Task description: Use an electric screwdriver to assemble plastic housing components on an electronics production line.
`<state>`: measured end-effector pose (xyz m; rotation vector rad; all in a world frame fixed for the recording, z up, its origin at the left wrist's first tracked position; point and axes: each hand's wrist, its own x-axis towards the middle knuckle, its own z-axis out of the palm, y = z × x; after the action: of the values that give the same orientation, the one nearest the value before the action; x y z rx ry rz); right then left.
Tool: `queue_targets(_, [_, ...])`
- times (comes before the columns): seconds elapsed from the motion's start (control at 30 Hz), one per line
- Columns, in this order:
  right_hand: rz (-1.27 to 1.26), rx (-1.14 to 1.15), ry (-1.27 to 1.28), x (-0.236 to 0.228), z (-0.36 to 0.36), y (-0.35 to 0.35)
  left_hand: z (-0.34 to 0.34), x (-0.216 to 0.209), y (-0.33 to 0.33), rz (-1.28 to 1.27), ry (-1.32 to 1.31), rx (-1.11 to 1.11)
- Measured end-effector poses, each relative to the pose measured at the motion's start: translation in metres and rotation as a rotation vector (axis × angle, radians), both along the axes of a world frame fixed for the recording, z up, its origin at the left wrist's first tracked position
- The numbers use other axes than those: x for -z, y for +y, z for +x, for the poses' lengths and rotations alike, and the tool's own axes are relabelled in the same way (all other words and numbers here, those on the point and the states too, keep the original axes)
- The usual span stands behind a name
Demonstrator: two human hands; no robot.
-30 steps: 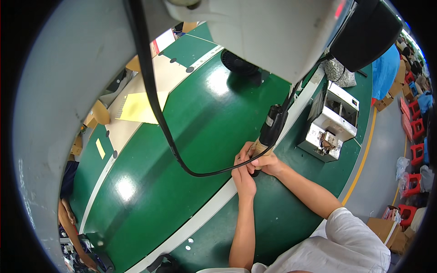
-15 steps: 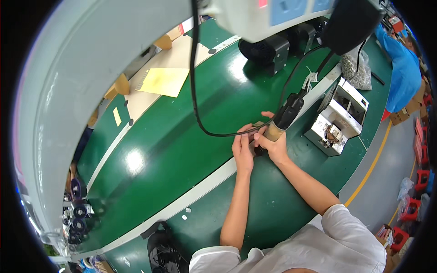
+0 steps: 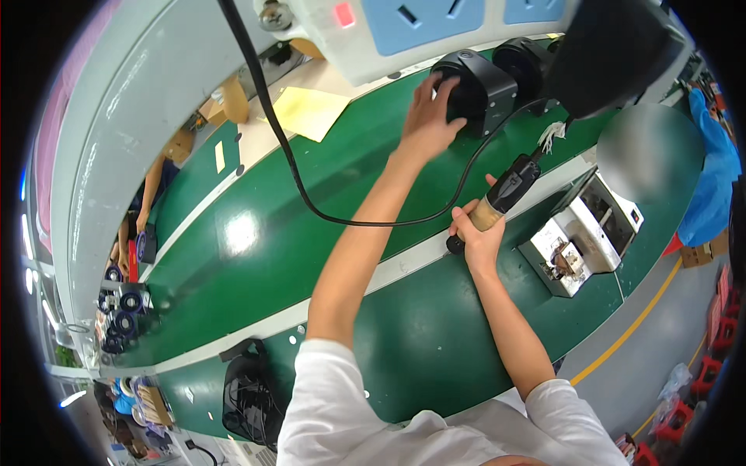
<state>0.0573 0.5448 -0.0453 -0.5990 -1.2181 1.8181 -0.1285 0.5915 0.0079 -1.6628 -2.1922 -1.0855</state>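
My left hand (image 3: 429, 123) reaches out with its fingers spread, right beside a round black unit with a bracket (image 3: 491, 92) at the far side of the green bench. I cannot tell whether the fingertips touch that unit. Closer to me, my right hand (image 3: 480, 237) is wrapped round an electric screwdriver (image 3: 507, 193), which has a black end and a tan section. It lies slanted in the grip, with a black tip showing at the lower left of the hand. A white open-topped metal machine (image 3: 579, 245) stands to the right of it.
A power strip (image 3: 423, 27) and a black adapter (image 3: 610, 58) hang overhead; a black cable (image 3: 291, 159) loops across the view. Yellow paper (image 3: 311, 113) lies far left. A black bag-like object (image 3: 252, 392) rests near left. Another person's hand (image 3: 142, 222) is at the far-left edge.
My left hand has left the right hand's side and moved up and away to the black unit. The right hand still grips the electric screwdriver. The view has shifted slightly.
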Motion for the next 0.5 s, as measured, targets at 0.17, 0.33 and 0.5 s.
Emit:
queue_targets(0.17, [-0.022, -0.002, 0.025, 0.003, -0.002, 0.006, -0.046, 0.02, 0.073, -0.031, 0.06, -0.013])
queue_targets(0.33, [-0.047, -0.028, 0.031, 0.001, -0.006, 0.002, -0.096, 0.064, 0.11, 0.088, -0.052, 0.013])
queue_targets(0.5, [-0.027, 0.004, 0.069, -0.003, -0.002, 0.002, -0.08, 0.076, 0.102, 0.164, -0.103, -0.059])
